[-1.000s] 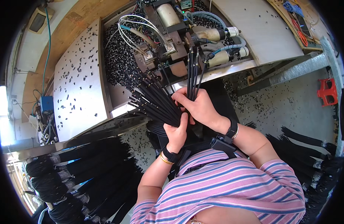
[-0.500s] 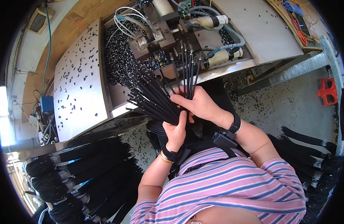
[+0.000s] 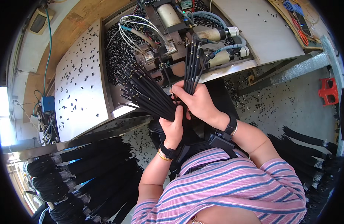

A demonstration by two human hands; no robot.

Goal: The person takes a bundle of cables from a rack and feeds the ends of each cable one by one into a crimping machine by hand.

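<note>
My left hand (image 3: 173,126) grips a thick fan of black cables (image 3: 144,91) whose metal-tipped ends spread up and to the left. My right hand (image 3: 196,100) pinches a smaller bunch of the same black cables (image 3: 190,61), held upright with their tips close to the metal machine (image 3: 168,35). The two hands touch each other just below the machine's front edge. A black band sits on each wrist, with a gold bangle on the left one.
A pale metal table (image 3: 76,78) strewn with small black parts lies at the left. A bin of black parts (image 3: 117,48) adjoins the machine. Coiled black cable bundles (image 3: 67,171) hang at lower left, more at the right (image 3: 313,145). A red stool (image 3: 327,91) stands at the right.
My right hand has lifted its small bunch of cables up toward the machine, and the view has shifted a little so the machine sits lower in the picture.
</note>
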